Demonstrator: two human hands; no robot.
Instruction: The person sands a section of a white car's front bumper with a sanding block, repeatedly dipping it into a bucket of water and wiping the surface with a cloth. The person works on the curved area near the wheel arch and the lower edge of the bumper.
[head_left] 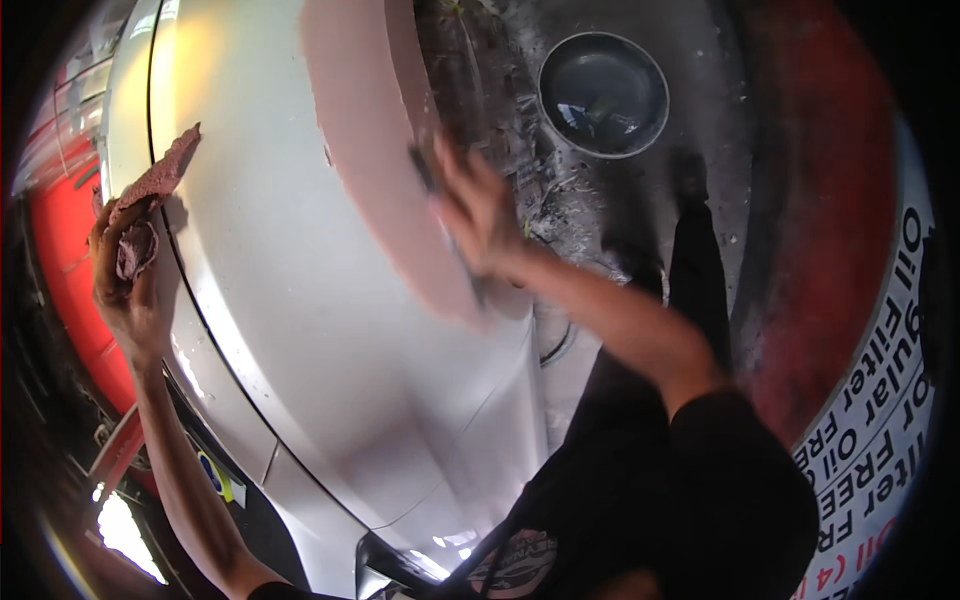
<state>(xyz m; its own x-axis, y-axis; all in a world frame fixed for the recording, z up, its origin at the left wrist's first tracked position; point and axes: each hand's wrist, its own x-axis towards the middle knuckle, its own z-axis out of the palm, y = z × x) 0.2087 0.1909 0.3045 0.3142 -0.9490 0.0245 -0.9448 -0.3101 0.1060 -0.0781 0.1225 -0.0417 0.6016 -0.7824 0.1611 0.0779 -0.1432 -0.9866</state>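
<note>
A silvery-white car body panel fills the middle, with a long patch of pink filler along its right side. My right hand, blurred by motion, lies against the patch's right edge. Under its fingers shows the dark edge of a flat pad; most of the pad is hidden by the hand. At the left, my left hand is closed around a crumpled pinkish cloth. One end of the cloth sticks up past the fingers, over the dark panel gap.
A round dark basin with liquid stands on the grey floor, right of the car. My legs are below it. A printed banner lies at the right rim, and a red surface shows at far left.
</note>
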